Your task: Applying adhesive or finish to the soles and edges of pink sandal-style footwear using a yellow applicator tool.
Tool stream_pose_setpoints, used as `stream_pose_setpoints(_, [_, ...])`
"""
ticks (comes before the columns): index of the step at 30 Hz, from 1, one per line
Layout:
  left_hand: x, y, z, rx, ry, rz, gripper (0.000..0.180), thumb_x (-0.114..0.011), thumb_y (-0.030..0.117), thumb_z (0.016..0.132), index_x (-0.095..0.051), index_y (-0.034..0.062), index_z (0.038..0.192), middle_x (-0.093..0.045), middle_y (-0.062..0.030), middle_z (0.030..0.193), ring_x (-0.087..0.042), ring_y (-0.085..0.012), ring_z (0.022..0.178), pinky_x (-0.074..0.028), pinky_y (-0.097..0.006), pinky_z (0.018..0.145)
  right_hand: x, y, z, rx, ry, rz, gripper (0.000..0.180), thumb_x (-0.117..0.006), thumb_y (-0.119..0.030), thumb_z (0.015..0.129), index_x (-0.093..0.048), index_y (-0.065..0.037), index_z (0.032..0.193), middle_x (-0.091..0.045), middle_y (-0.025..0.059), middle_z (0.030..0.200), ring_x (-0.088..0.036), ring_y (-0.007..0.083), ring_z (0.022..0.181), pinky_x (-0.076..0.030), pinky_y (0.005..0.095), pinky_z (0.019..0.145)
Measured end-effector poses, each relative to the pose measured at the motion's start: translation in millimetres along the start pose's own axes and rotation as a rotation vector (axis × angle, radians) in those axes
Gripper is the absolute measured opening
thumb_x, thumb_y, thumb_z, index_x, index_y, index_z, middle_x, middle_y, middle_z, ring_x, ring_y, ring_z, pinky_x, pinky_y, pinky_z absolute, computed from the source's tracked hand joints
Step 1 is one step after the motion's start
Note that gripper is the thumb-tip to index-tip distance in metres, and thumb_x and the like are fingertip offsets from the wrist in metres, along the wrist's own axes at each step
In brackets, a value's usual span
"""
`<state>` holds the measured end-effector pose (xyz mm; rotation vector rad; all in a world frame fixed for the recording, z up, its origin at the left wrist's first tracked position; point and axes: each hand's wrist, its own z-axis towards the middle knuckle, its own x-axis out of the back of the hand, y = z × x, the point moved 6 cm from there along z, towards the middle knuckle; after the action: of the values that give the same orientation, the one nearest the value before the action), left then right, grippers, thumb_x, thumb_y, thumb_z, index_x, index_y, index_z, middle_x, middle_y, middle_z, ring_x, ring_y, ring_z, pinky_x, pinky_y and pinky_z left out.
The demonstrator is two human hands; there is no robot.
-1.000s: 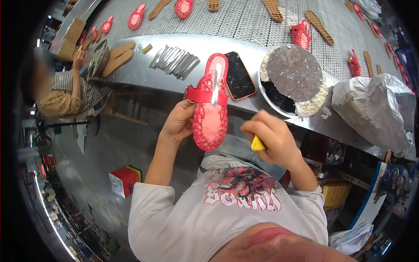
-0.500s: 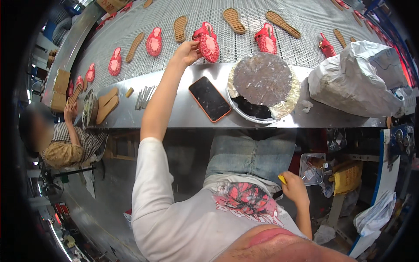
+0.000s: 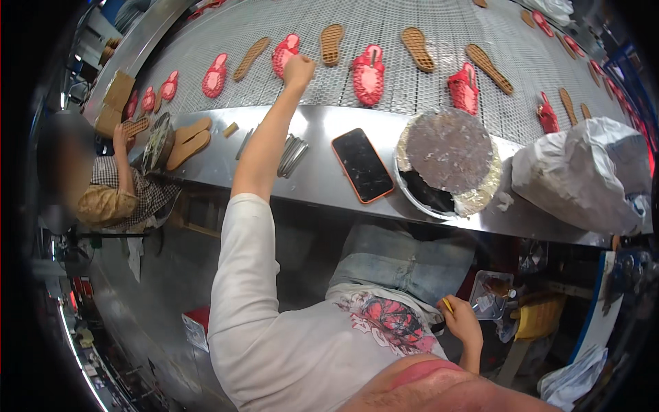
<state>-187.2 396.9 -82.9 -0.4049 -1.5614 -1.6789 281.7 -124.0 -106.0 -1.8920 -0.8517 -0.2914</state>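
My left hand (image 3: 299, 71) reaches over the mesh surface, fingers curled against the right side of a red woven shoe (image 3: 284, 51). Its fingertips are partly hidden. To the right, another red shoe (image 3: 368, 77) lies toe toward me, a narrow metal strip at its heel end. Between these two rests a tan sole (image 3: 331, 44) with a grid pattern. Low beside my waist, my right hand (image 3: 463, 325) is closed around a small yellow-handled tool (image 3: 448, 305), whose other end I cannot make out.
On the metal ledge lie silver strips (image 3: 294, 155), a phone (image 3: 362, 165), a covered round tub (image 3: 449, 151) and a white sack (image 3: 583, 175). More red shoes and tan soles line the mesh. At left, a co-worker (image 3: 113, 199) holds a sole beside a cardboard box (image 3: 115, 101).
My left hand has left the red shoe with the metal strip and moved left to another red shoe. The whole scene has shifted in view. My right hand still grips the yellow-handled tool.
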Motion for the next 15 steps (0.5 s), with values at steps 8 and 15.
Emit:
stream_pose_setpoints(8, [44.8, -115.3, 11.9, 0.457, 0.174, -0.058, 0.033, -0.075, 0.026, 0.077, -0.068, -0.0063, 0.082, -0.070, -0.0169, 0.074, -0.068, -0.0273, 0.058, -0.054, -0.039, 0.055, -1.8, -12.5, 5.6, -0.020, -0.007, -0.062, 0.020, -0.063, -0.014, 0.089, -0.057, 0.004, 0.086, -0.061, 0.0240, 0.079, -0.060, 0.0443, 0.078, -0.045, 0.0444, 0.065])
stream_pose_setpoints(15, [43.8, -34.1, -26.8, 0.260, -0.036, -0.550, 0.018, -0.067, 0.014, 0.087, -0.058, -0.0005, 0.094, -0.067, -0.0096, 0.074, -0.066, -0.0151, 0.054, -0.048, -0.025, 0.040, 8.8, -47.1, 21.1, 0.102, 0.023, -0.167, 0.016, -0.064, -0.013, 0.090, -0.060, 0.002, 0.088, -0.062, 0.0230, 0.081, -0.061, 0.0420, 0.077, -0.047, 0.0419, 0.066])
